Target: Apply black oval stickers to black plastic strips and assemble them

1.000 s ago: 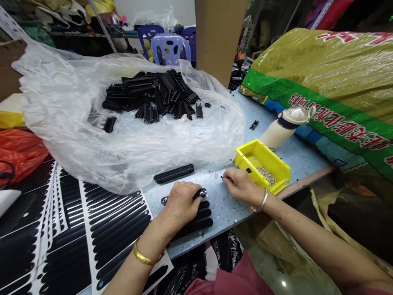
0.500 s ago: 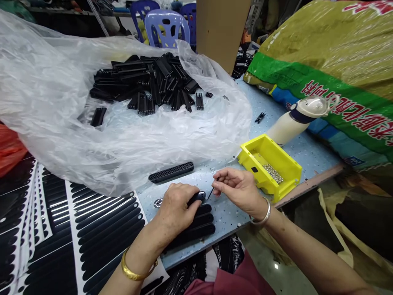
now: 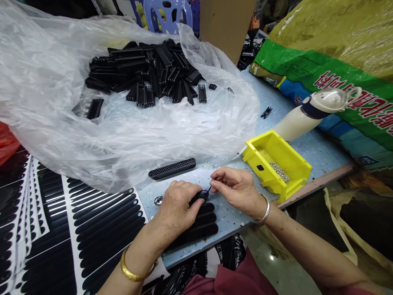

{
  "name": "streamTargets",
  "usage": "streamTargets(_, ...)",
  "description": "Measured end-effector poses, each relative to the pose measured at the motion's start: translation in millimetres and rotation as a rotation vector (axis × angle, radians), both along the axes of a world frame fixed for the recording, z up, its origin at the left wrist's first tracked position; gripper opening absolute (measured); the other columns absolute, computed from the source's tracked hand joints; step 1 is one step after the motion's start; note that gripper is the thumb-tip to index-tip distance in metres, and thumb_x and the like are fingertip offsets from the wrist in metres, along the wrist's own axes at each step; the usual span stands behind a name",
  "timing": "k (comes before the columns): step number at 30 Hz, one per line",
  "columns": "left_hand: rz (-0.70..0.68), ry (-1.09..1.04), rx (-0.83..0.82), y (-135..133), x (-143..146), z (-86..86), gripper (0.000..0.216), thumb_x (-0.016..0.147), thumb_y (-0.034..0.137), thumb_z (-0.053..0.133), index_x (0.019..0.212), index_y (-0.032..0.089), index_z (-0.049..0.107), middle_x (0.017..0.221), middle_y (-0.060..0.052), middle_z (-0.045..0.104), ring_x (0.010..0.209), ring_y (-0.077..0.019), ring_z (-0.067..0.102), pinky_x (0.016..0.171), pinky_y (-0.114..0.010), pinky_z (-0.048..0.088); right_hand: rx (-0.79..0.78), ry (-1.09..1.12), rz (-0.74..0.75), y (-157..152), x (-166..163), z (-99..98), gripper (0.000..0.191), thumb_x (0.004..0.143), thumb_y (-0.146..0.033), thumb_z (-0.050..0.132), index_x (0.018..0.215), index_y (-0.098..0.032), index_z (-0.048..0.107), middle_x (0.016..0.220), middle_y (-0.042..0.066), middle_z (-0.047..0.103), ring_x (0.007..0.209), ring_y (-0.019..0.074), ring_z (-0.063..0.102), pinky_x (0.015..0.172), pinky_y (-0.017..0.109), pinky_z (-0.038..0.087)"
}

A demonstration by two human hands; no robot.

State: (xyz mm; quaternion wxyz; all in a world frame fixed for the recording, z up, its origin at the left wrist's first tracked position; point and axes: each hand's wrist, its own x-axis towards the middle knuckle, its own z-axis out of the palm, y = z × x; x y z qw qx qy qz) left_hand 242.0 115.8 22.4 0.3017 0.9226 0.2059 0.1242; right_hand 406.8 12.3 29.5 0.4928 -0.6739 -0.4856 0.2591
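My left hand (image 3: pixel 178 207) is closed around a black rounded bar (image 3: pixel 200 196), pressing it down on the table, and hides most of its length. A shiny metal end with a hole (image 3: pixel 158 200) shows to the left of that hand. Between thumb and fingertips, my right hand (image 3: pixel 235 188) pinches a thin black rod (image 3: pixel 209 190), its tip at the bar's right end. Whether the tip touches the bar, I cannot tell. Several similar black bars (image 3: pixel 209 219) lie side by side just below my left hand. Another black bar with a lattice face (image 3: pixel 172 169) lies behind my hands.
A yellow bin (image 3: pixel 294 164) with small metal pieces (image 3: pixel 279 171) stands at right, beside a cream bottle (image 3: pixel 302 121). Clear plastic sheeting (image 3: pixel 172 131) holds a heap of black parts (image 3: pixel 147 73). Sheets of black strips (image 3: pixel 107 229) lie at left. A large printed sack (image 3: pixel 307 53) is behind.
The thin rod's tip has moved left and up, onto the bar's right end. My left hand keeps its hold. The view has tilted slightly downward.
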Motion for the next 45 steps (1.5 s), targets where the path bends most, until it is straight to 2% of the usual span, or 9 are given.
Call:
streamTargets(5, 0.005, 0.011, -0.003, -0.1, 0.4, 1.5, 0.011, 0.079, 0.019, 0.064, 0.086, 0.019, 0.072, 0.081, -0.006, 0.074, 0.079, -0.0232, 0.067, 0.08, -0.039, 0.048, -0.023, 0.1, 0.007, 1.0, -0.1, -1.1, 0.006, 0.081, -0.022, 0.064, 0.085, -0.018, 0.063, 0.063, -0.001, 0.066, 0.057, 0.0132, 0.067, 0.055, 0.023, 0.053)
streamTargets(13, 0.006, -0.025, -0.032, 0.4, 1.7, 0.7, 0.02, 0.076, 0.016, 0.066, 0.093, 0.023, 0.075, 0.084, -0.004, 0.077, 0.079, -0.0221, 0.068, 0.077, -0.038, 0.048, -0.2, 0.582, 0.085, 12.9, 8.7, -7.0, 0.026, 0.076, -0.039, 0.072, 0.083, -0.014, 0.065, 0.062, -0.001, 0.063, 0.051, 0.0106, 0.06, 0.047, 0.023, 0.052)
streamTargets(16, 0.008, -0.02, -0.034, 0.8, 2.1, 0.7, 0.02, 0.075, 0.014, 0.068, 0.091, 0.022, 0.076, 0.082, -0.004, 0.077, 0.077, -0.0228, 0.068, 0.074, -0.038, 0.048, -0.262, 0.574, 0.158, 14.7, 10.5, -6.3, 0.028, 0.074, -0.04, 0.074, 0.078, -0.014, 0.064, 0.06, -0.001, 0.063, 0.049, 0.0091, 0.058, 0.045, 0.02, 0.05)
streamTargets(20, 0.014, -0.007, -0.051, 1.1, 2.4, 0.5, 0.019, 0.075, 0.013, 0.069, 0.091, 0.022, 0.076, 0.081, -0.004, 0.077, 0.077, -0.0228, 0.068, 0.074, -0.037, 0.047, -0.325, 0.525, 0.224, 16.3, 15.1, -4.4, 0.032, 0.062, -0.034, 0.084, 0.075, -0.014, 0.062, 0.05, -0.006, 0.058, 0.041, 0.0068, 0.052, 0.04, 0.017, 0.043)
streamTargets(24, 0.01, -0.012, -0.072, 1.7, 2.7, 0.7, 0.02, 0.075, 0.013, 0.068, 0.091, 0.022, 0.076, 0.082, -0.004, 0.077, 0.078, -0.023, 0.068, 0.076, -0.038, 0.048, -0.398, 0.465, 0.288, 19.9, 21.5, -2.8, 0.031, 0.064, -0.037, 0.082, 0.069, -0.013, 0.062, 0.047, -0.006, 0.054, 0.039, 0.0063, 0.049, 0.034, 0.015, 0.036)
streamTargets(28, -0.009, 0.002, -0.085, 2.8, 3.1, 2.4, 0.018, 0.075, 0.012, 0.068, 0.089, 0.02, 0.076, 0.081, -0.005, 0.077, 0.078, -0.0232, 0.068, 0.074, -0.037, 0.048, -0.445, 0.452, 0.331, 24.0, 22.9, -2.8, 0.031, 0.062, -0.036, 0.083, 0.067, -0.012, 0.063, 0.045, -0.007, 0.053, 0.038, 0.0044, 0.044, 0.035, 0.014, 0.035)
streamTargets(31, -0.016, 0.022, -0.09, 3.1, 3.5, 3.8, 0.017, 0.076, 0.013, 0.068, 0.088, 0.02, 0.076, 0.081, -0.004, 0.077, 0.079, -0.023, 0.067, 0.075, -0.037, 0.048, -0.457, 0.471, 0.323, 25.9, 19.7, -2.7, 0.031, 0.059, -0.034, 0.083, 0.063, -0.013, 0.061, 0.044, -0.008, 0.05, 0.037, 0.0035, 0.04, 0.035, 0.014, 0.033)
streamTargets(38, -0.011, 0.022, -0.104, 2.5, 3.4, 5.0, 0.018, 0.075, 0.011, 0.067, 0.089, 0.018, 0.076, 0.079, -0.004, 0.076, 0.078, -0.0225, 0.066, 0.076, -0.036, 0.047, -0.463, 0.505, 0.243, 22.6, 11.6, -0.9, 0.029, 0.059, -0.035, 0.079, 0.059, -0.014, 0.059, 0.044, -0.006, 0.051, 0.037, 0.0053, 0.043, 0.034, 0.016, 0.034)
streamTargets(45, 0.003, 0.027, -0.146, 5.1, 3.9, 4.5, 0.017, 0.074, 0.015, 0.069, 0.087, 0.021, 0.078, 0.081, -0.004, 0.078, 0.078, -0.0213, 0.068, 0.073, -0.033, 0.049, -0.361, 0.415, 0.161, 9.6, 7.4, 4.1, 0.027, 0.068, -0.038, 0.073, 0.065, -0.015, 0.06, 0.051, -0.004, 0.053, 0.04, 0.007, 0.047, 0.039, 0.019, 0.035)
